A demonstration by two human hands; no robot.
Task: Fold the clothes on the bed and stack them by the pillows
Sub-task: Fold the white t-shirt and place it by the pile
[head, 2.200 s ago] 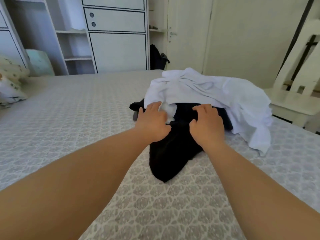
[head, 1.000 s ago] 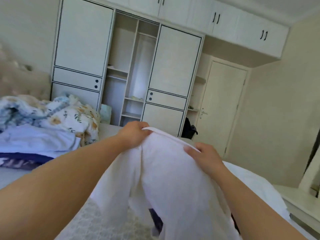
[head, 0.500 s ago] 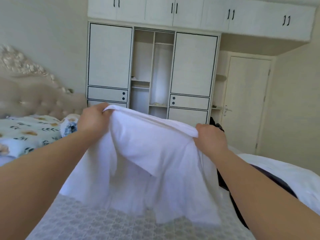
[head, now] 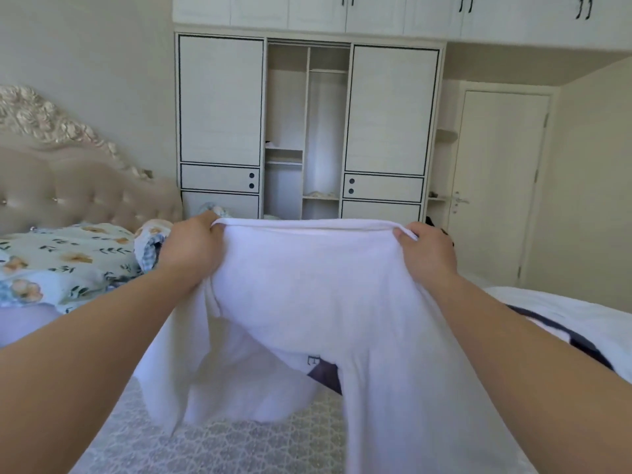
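Both hands gripping the white garment (head: pixel 318 285) by its top edge — left hand (head: pixel 191 249) bunching one corner in curled fingers, right hand (head: pixel 427 254) pinching the other, thumb over the hem. Holding that edge taut and level between them, well apart, most likely to let the cloth hang open so its shape shows before any fold. Hanging from the hands, then, with the bulk of the fabric dropping below and toward the viewer, two long lobes — legs or sleeves, hard to tell which — trailing down onto the bed (head: pixel 239 446). Lower ends resting on the patterned bedspread, not lifted free.

Showing through the gap between the lobes, a dark garment (head: pixel 325 376) lying on the bed beneath, and more white and dark clothes (head: pixel 564 323) waiting at the right, under the right forearm. Sitting at the left by the tufted headboard (head: pixel 68 186), the floral bedding (head: pixel 68 265) and pillows, marking the place for the stack — off to the left of the left hand, some way from the cloth. Standing behind it all, a white wardrobe (head: pixel 307 124) with its middle bay open.

Judging the task as barely started: nothing folded in sight, this piece only spread for a first fold. Laying it flat on the bare bedspread looking like the sensible next step.
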